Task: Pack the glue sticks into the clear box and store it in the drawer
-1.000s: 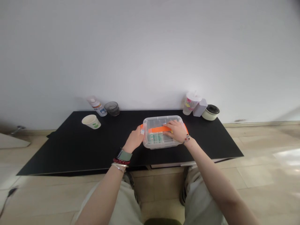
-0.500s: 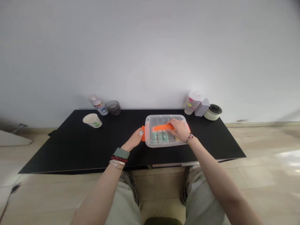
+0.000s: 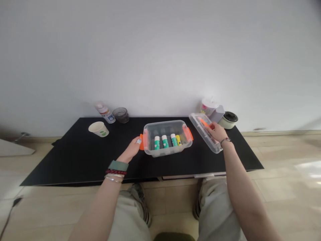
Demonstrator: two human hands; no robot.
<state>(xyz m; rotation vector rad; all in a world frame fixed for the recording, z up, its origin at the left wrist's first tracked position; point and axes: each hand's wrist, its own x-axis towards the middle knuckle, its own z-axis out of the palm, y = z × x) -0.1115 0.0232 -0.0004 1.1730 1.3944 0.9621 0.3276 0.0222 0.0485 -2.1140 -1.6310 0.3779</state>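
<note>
A clear plastic storage box (image 3: pixel 160 154) with orange latches stands uncovered on the black table (image 3: pixel 105 164). Inside lie several green glue sticks (image 3: pixel 165 142) with white caps, and a yellow tube (image 3: pixel 178 140) beside them. My left hand (image 3: pixel 132 147) is closed on the orange latch (image 3: pixel 141 142) at the box's left end. To the right of the box, the clear lid (image 3: pixel 203 133) hangs tilted, and my right hand (image 3: pixel 217 132) grips it by its orange handle (image 3: pixel 204 123).
At the back left are a spray can (image 3: pixel 106 113), a dark glass (image 3: pixel 121 115) and a paper cup (image 3: pixel 98 129). Behind the lid, at the back right, stand a lidded tumbler (image 3: pixel 208 104), a pale box (image 3: pixel 217 114) and a cream pot (image 3: pixel 227 123) with a black lid.
The lid has come off the box and moved right with my right hand, showing the contents. My left hand and the box have shifted left.
</note>
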